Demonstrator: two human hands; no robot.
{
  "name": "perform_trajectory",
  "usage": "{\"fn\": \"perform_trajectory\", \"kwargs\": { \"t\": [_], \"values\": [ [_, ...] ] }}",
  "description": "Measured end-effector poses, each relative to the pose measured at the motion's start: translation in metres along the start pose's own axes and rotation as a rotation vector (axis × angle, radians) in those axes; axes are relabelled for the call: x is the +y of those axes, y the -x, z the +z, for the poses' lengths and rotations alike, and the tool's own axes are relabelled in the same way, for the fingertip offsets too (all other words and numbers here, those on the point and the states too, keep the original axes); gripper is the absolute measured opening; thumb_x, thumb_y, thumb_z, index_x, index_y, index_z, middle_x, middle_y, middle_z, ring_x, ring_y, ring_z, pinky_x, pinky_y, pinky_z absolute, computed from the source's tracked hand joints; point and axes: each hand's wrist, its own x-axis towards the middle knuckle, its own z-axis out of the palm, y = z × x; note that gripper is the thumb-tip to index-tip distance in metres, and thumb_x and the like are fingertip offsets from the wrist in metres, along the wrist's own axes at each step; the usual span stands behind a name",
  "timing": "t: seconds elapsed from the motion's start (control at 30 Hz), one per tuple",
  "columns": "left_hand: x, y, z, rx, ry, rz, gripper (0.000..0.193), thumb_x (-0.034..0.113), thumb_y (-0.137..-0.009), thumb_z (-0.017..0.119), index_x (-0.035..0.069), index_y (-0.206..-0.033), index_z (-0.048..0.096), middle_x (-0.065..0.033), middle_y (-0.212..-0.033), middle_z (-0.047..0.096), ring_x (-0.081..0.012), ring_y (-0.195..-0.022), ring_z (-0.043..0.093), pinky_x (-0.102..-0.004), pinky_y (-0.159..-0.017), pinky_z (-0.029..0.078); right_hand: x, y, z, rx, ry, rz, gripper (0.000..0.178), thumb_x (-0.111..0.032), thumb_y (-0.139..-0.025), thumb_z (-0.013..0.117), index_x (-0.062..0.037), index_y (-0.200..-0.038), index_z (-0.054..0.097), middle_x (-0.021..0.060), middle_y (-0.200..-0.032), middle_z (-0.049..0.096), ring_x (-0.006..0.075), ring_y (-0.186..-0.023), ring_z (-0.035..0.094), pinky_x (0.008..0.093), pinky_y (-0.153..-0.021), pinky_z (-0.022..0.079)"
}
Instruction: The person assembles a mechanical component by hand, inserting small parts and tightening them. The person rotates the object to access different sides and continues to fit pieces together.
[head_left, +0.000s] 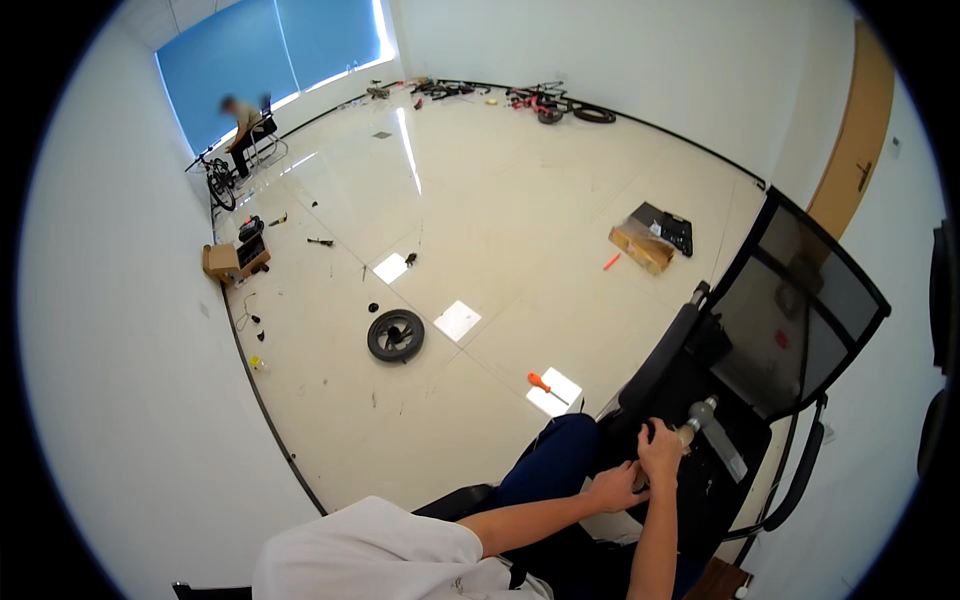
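Observation:
My left hand [618, 488] and my right hand [660, 452] are close together over the seat of a black mesh-backed office chair [690, 380] at the lower right. The fingers of both are bent inward around a small brownish piece between them, largely hidden by the hands. Just beyond my right hand, a grey rounded part [703, 410] lies on the seat, with a tan piece beside it. A pale flat strip [724, 450] rests to their right. Dark small bits are scattered near it.
An orange-handled screwdriver [545, 384] lies on a white sheet on the floor. Farther left is a black wheel [396, 336]. An open toolbox [662, 228] and a cardboard box [236, 262] stand farther off. A person [245, 128] sits by a bicycle at the far left.

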Motion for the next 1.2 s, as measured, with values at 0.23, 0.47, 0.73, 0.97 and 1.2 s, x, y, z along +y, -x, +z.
{"fn": "perform_trajectory", "kwargs": {
  "t": [0.23,0.47,0.73,0.97,1.2],
  "values": [
    [0.0,-0.007,0.011,0.105,-0.007,0.062,0.076,0.058,-0.079,0.067,0.001,-0.126,0.045,-0.0191,-0.106,0.06,-0.0372,-0.093,0.063,-0.0447,-0.077,0.053,0.082,0.002,-0.012,0.122,-0.083,0.335,0.027,-0.016,-0.093,0.051,0.0034,-0.103,0.067,0.026,-0.088,0.068,0.0409,-0.083,0.067,0.0457,-0.074,0.052],
    [-0.01,-0.008,0.017,0.134,-0.017,0.122,0.081,0.061,-0.076,0.072,0.003,-0.126,0.046,-0.0175,-0.107,0.06,-0.036,-0.092,0.063,-0.0439,-0.075,0.052,0.116,0.075,-0.013,0.435,-0.112,0.508,0.027,-0.019,-0.094,0.056,0.0066,-0.094,0.065,0.0194,-0.073,0.066,0.0313,-0.065,0.065,0.0401,-0.062,0.049],
    [-0.009,-0.007,0.013,0.122,0.051,0.094,0.076,0.058,-0.076,0.074,0.007,-0.125,0.047,-0.017,-0.105,0.063,-0.0374,-0.094,0.064,-0.0448,-0.077,0.052,0.056,0.198,-0.016,0.337,-0.061,0.434,0.029,-0.021,-0.096,0.057,0.007,-0.091,0.063,0.0178,-0.066,0.063,0.0276,-0.056,0.06,0.039,-0.054,0.044],
    [-0.01,-0.005,0.011,0.117,0.095,0.085,0.081,0.063,-0.075,0.073,0.008,-0.128,0.047,-0.0191,-0.109,0.063,-0.0401,-0.1,0.063,-0.0456,-0.081,0.051,-0.029,0.193,-0.008,-0.024,-0.105,0.22,0.021,-0.014,-0.092,0.058,0.0053,-0.094,0.066,0.0233,-0.072,0.065,0.0389,-0.065,0.065,0.0437,-0.059,0.05],
    [-0.036,-0.021,0.026,0.132,0.154,0.141,0.062,0.043,-0.083,0.068,0.011,-0.13,0.044,-0.0156,-0.11,0.063,-0.039,-0.1,0.063,-0.0465,-0.079,0.051,-0.031,0.12,-0.043,-0.174,-0.047,-0.042,0.029,-0.025,-0.074,0.082,-0.0028,-0.082,0.065,0.0099,-0.067,0.063,0.0278,-0.06,0.063,0.0369,-0.056,0.049]
  ]
}}
